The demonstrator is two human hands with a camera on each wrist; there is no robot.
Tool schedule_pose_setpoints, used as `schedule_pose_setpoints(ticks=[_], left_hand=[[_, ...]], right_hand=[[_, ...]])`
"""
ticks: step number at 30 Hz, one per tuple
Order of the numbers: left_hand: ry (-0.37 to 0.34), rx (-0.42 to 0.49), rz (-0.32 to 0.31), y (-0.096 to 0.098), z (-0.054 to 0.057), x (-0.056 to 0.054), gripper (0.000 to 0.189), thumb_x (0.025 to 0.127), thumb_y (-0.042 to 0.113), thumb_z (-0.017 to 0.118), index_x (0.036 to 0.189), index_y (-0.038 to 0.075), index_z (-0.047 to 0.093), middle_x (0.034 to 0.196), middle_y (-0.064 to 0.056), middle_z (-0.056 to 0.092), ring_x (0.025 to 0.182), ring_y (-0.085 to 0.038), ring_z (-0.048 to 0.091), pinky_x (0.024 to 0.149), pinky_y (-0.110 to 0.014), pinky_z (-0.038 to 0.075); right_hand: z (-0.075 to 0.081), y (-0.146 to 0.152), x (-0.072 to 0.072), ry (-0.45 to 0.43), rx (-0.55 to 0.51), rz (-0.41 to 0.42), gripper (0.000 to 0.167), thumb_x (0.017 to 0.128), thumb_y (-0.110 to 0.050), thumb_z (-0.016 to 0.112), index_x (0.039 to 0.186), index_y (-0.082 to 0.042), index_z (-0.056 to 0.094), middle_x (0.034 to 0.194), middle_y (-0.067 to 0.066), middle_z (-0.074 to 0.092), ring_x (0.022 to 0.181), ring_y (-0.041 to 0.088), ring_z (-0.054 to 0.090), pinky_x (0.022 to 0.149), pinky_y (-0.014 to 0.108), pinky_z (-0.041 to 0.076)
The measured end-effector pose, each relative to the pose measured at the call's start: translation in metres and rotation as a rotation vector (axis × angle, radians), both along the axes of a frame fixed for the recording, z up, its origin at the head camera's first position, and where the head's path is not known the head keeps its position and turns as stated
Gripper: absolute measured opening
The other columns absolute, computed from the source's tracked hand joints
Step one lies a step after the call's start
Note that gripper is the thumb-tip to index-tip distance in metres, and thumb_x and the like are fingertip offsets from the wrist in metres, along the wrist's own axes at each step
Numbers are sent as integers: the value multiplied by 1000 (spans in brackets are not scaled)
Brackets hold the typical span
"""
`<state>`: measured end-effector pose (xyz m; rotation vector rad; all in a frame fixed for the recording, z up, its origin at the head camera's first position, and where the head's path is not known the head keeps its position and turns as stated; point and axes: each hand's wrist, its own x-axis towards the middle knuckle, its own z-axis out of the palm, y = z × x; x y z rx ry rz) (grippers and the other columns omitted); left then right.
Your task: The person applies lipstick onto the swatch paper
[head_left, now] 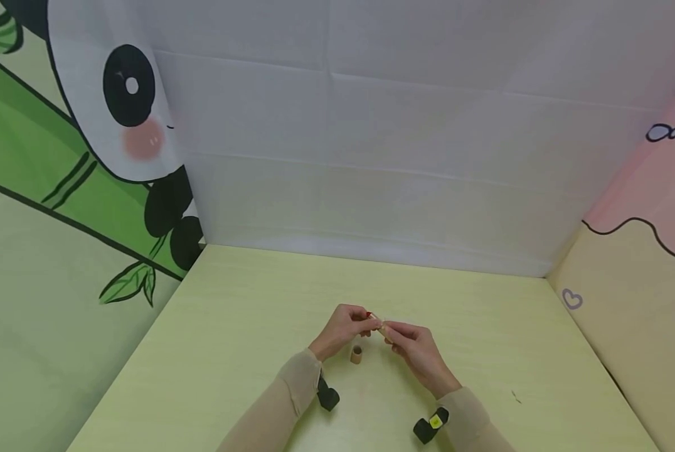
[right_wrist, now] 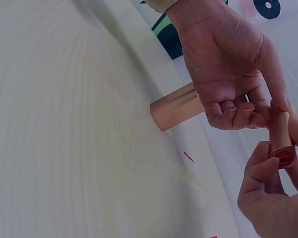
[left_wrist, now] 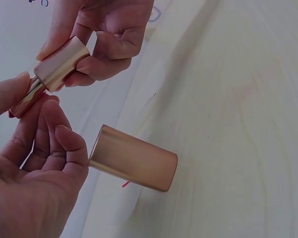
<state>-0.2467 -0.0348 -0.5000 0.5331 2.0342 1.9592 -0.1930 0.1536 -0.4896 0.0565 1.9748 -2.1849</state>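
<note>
A gold lipstick (left_wrist: pixel 62 64) is held between both hands above the table, tilted, with a bit of red showing at its far end in the head view. My left hand (head_left: pixel 345 328) pinches the narrower part near that red end between thumb and fingers. The wider base is gripped by my right hand (head_left: pixel 421 356); a red round label (right_wrist: pixel 284 157) shows on the base's end in the right wrist view. Just below the hands, a gold cap (head_left: pixel 356 355) stands upright on the table, its open mouth up, touched by neither hand.
The pale wooden table (head_left: pixel 230 351) meets a white cloth backdrop (head_left: pixel 371 157) and printed side panels. Small dark marks (head_left: pixel 516 397) lie on the tabletop right of the right forearm. Black wrist devices (head_left: pixel 329 398) sit under both beige sleeves.
</note>
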Motion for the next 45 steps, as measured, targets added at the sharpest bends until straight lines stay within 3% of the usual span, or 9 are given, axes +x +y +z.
schedule_pose_setpoints(ticks=[2, 5, 9, 14, 23, 31, 37, 45], left_hand=[[-8, -1, 4, 0, -1, 0, 16, 86, 17, 73, 83, 2, 71, 79, -6, 69, 66, -17, 61, 73, -46, 52], [-24, 10, 4, 0, -1, -1, 18, 86, 18, 73, 83, 1, 71, 82, -18, 68, 66, -16, 60, 73, -45, 52], [-35, 40, -4, -1, -3, -1, 20, 87, 18, 73, 84, -2, 71, 83, -21, 67, 65, -15, 60, 73, -43, 53], [-27, 40, 0, -2, -7, -2, 21, 86, 20, 73, 83, -1, 71, 77, -8, 69, 64, -16, 60, 67, -34, 53], [-30, 31, 24, -1, -10, -2, 23, 86, 20, 74, 83, -3, 72, 78, -8, 69, 64, -16, 62, 70, -40, 54], [-34, 7, 59, 0, -11, 1, 23, 87, 22, 72, 82, -1, 73, 79, -14, 69, 63, -19, 60, 68, -41, 53], [-57, -26, 79, 0, -12, 4, 28, 84, 29, 75, 79, 2, 74, 78, -13, 69, 62, -18, 60, 65, -35, 53], [-16, -90, 49, -5, -12, 6, 40, 84, 40, 73, 83, 0, 73, 80, -9, 69, 67, -19, 61, 67, -34, 52]], right_hand=[[1, -1, 0, 7, 8, -6, 33, 88, -19, 71, 114, 1, 68, 106, 12, 64, 87, 20, 55, 74, 29, 48], [1, -2, 0, 25, 23, -28, 30, 87, -17, 72, 112, 0, 69, 105, 12, 64, 87, 20, 55, 76, 32, 48], [-1, -4, 1, 78, 68, -58, 28, 86, -14, 73, 111, -1, 69, 105, 11, 65, 87, 19, 57, 76, 34, 49], [-4, -6, 2, 140, 111, -56, 31, 85, -12, 73, 113, -1, 68, 107, 12, 66, 91, 21, 59, 78, 39, 50], [-6, -10, 2, 266, 207, -77, 29, 82, -6, 75, 110, -2, 68, 104, 12, 65, 93, 24, 60, 75, 27, 52], [-7, -10, -1, 304, 216, -83, 32, 78, 7, 75, 108, 4, 66, 101, 16, 64, 89, 27, 59, 71, 27, 53], [-10, -12, 3, 312, 258, -124, 32, 77, 3, 78, 107, 0, 69, 103, 13, 65, 87, 23, 61, 69, 26, 53], [-10, -10, 6, 328, 247, -138, 28, 77, -8, 80, 104, -6, 72, 102, 10, 66, 89, 25, 63, 70, 28, 54]])
